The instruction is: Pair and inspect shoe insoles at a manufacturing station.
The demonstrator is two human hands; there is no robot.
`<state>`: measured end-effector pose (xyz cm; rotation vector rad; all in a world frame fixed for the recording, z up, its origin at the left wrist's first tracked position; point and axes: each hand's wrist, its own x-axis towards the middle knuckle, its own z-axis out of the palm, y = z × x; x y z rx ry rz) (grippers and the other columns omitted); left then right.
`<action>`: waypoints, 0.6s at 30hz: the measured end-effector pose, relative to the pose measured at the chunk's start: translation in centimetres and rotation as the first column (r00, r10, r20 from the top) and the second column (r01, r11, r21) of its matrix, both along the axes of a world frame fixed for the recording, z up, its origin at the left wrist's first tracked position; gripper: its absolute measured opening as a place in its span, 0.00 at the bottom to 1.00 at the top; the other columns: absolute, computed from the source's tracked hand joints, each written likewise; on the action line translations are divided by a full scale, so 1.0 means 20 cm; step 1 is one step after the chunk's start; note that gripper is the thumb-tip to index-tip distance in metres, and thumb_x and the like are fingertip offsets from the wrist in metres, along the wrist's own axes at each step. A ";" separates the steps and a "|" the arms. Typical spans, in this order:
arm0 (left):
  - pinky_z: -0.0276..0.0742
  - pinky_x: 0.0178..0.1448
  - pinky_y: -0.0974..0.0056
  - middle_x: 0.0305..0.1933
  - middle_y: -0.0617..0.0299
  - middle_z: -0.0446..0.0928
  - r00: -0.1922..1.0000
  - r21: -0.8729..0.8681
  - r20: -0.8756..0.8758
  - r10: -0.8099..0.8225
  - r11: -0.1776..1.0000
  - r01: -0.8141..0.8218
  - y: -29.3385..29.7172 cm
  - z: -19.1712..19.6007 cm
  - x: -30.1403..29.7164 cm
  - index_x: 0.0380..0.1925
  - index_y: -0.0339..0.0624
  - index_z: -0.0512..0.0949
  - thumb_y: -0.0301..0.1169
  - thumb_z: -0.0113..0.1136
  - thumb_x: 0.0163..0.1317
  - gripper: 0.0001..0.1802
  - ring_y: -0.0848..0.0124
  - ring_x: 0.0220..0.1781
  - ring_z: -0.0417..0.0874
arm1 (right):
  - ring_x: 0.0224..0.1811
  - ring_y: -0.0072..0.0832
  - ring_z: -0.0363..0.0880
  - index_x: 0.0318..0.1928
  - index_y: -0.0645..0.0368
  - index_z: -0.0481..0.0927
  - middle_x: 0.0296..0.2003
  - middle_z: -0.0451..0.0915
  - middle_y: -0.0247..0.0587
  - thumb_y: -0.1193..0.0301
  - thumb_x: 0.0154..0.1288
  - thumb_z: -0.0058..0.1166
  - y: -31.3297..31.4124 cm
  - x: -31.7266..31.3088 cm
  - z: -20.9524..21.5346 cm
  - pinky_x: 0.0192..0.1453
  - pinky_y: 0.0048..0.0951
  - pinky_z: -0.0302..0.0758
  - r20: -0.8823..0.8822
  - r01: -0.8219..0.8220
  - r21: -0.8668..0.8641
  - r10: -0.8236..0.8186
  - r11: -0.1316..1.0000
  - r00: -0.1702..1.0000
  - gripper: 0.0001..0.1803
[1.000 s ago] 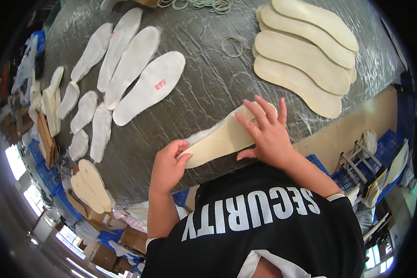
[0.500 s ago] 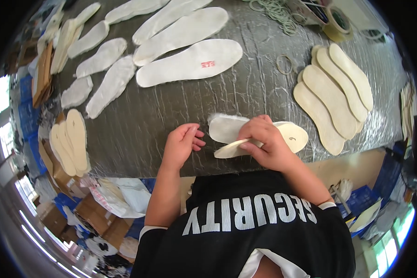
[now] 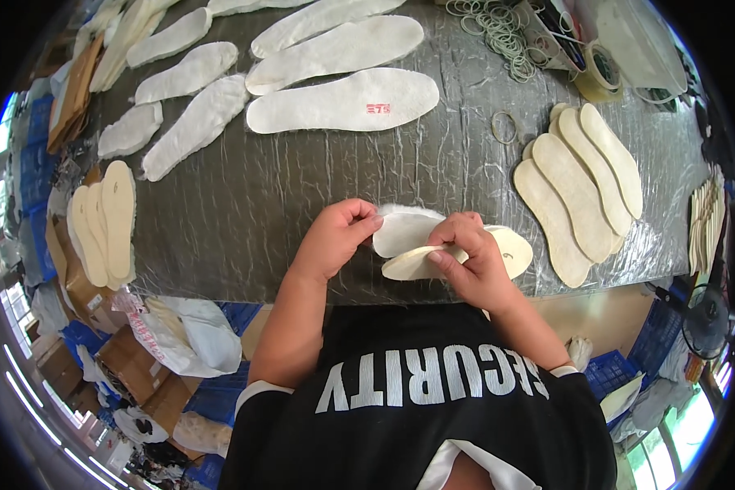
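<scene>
Close to the near table edge lies a white fleecy insole, its fuzzy rim toward the far side. My left hand pinches the left end of it between thumb and fingers. My right hand is closed around the middle of a cream insole, whose left end tilts up in front of the white one. Under and to the right of my right palm, a cream end with a small dark mark shows. My fingers hide where these layers meet.
White insoles of several sizes spread over the table's far left. Cream insoles lie fanned at the right and at the left edge. Beyond the right fan are a loose ring, green rubber bands and a tape roll.
My left hand has moved right, from open beside the white insole to pinching its end. My right hand keeps its grip on the cream insole. The whole view has shifted slightly.
</scene>
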<state>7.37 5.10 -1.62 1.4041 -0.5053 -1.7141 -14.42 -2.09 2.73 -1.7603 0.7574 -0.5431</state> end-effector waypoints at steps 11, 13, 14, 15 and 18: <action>0.72 0.39 0.74 0.32 0.67 0.77 0.962 -0.119 -0.268 -0.054 0.993 0.023 -0.03 0.09 -0.07 0.36 0.34 0.78 0.31 0.60 0.64 0.09 0.81 0.33 0.74 | 0.35 0.23 0.70 0.37 0.60 0.76 0.31 0.74 0.32 0.74 0.63 0.55 0.03 -0.05 -0.05 0.46 0.26 0.66 0.054 0.101 0.400 -0.134 0.911 0.990 0.04; 0.72 0.40 0.73 0.32 0.67 0.77 0.963 -0.140 -0.261 -0.065 0.990 0.029 -0.04 0.10 -0.07 0.36 0.34 0.78 0.31 0.60 0.64 0.09 0.81 0.33 0.75 | 0.36 0.20 0.69 0.38 0.61 0.75 0.32 0.74 0.31 0.74 0.64 0.55 0.03 -0.05 -0.05 0.46 0.24 0.67 0.089 0.100 0.434 -0.154 0.895 0.984 0.05; 0.73 0.40 0.73 0.32 0.66 0.77 0.963 -0.150 -0.258 -0.080 0.988 0.042 -0.04 0.11 -0.07 0.36 0.34 0.78 0.31 0.60 0.64 0.09 0.80 0.33 0.75 | 0.37 0.19 0.69 0.39 0.60 0.75 0.33 0.73 0.30 0.74 0.65 0.55 0.03 -0.05 -0.04 0.45 0.22 0.67 0.110 0.093 0.460 -0.160 0.883 0.981 0.05; 0.73 0.40 0.73 0.32 0.66 0.78 0.962 -0.159 -0.256 -0.096 0.986 0.056 -0.04 0.11 -0.08 0.36 0.34 0.78 0.31 0.60 0.64 0.09 0.80 0.34 0.75 | 0.37 0.17 0.69 0.39 0.60 0.74 0.33 0.73 0.29 0.75 0.65 0.54 0.03 -0.06 -0.04 0.45 0.21 0.68 0.129 0.087 0.487 -0.170 0.869 0.977 0.05; 0.74 0.40 0.73 0.32 0.66 0.78 0.966 -0.151 -0.246 -0.078 0.988 0.041 -0.05 0.14 -0.10 0.36 0.33 0.78 0.31 0.60 0.64 0.09 0.80 0.33 0.76 | 0.38 0.16 0.68 0.39 0.60 0.74 0.33 0.73 0.28 0.75 0.65 0.54 0.03 -0.06 -0.05 0.45 0.20 0.67 0.130 0.091 0.488 -0.176 0.868 0.976 0.05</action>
